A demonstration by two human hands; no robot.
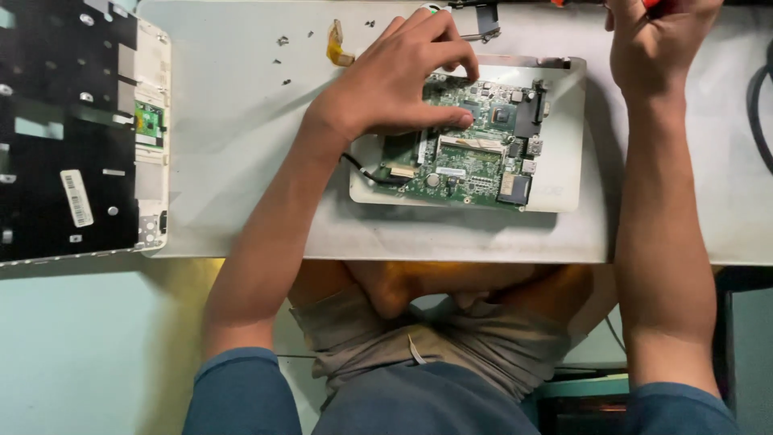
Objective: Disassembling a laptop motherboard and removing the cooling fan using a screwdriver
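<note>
A green circuit board (pixel 475 157) lies in a white laptop base shell (pixel 564 173) on a pale grey table (pixel 241 129). My left hand (pixel 394 76) rests on the board's left part, fingers curled and thumb pressing near its middle. My right hand (pixel 656 40) is at the table's far edge, closed around a red-handled tool whose handle just shows at the top of the frame. A black cable (pixel 362 171) leaves the board's left side.
A black and white laptop keyboard panel (pixel 72 129) lies face down at the left. Several small screws (pixel 283 60) and a yellow flex strip (pixel 336 44) sit behind my left hand. A black cable (pixel 757 105) loops at the right edge.
</note>
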